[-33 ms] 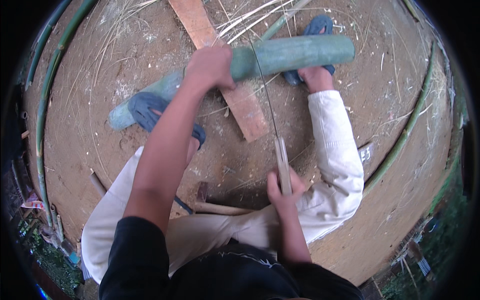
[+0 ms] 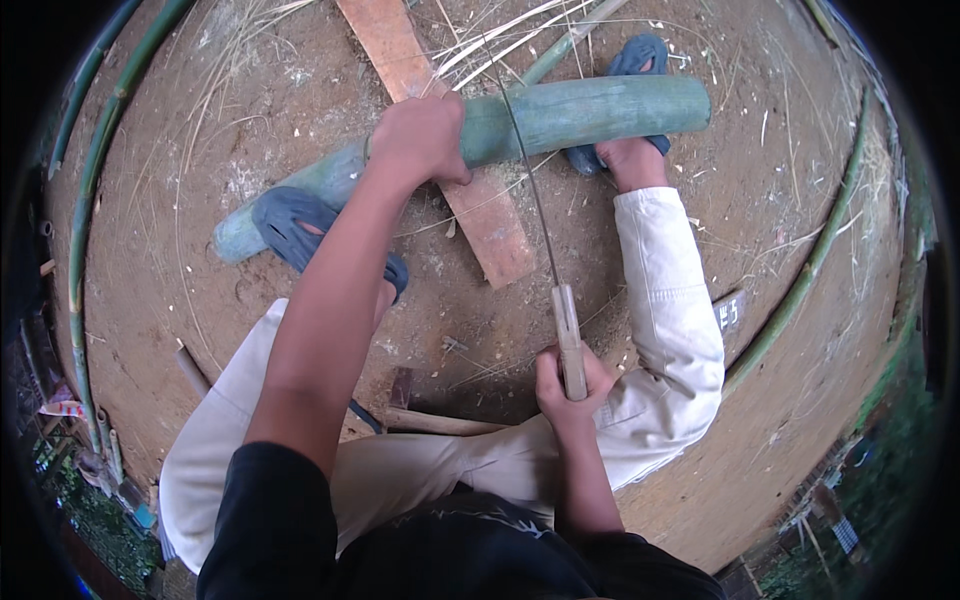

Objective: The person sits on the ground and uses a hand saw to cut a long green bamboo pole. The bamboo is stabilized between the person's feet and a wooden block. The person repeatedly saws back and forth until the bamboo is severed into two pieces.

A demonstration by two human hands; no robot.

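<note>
currently l hand (image 2: pixel 418 135) grips green bamboo (image 2: pixel 600 110) lying across both long edges of plank (image 2: pixel 492 240); r hand (image 2: pixel 575 382) holds pale-handled saw (image 2: pixel 566 318), which crosses over bamboo nr plank's r edge.

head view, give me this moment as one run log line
left hand: clasping green bamboo | right hand: holding saw | saw: crossing bamboo | bamboo: lying across wooden plank | left sandal: over bamboo
</note>
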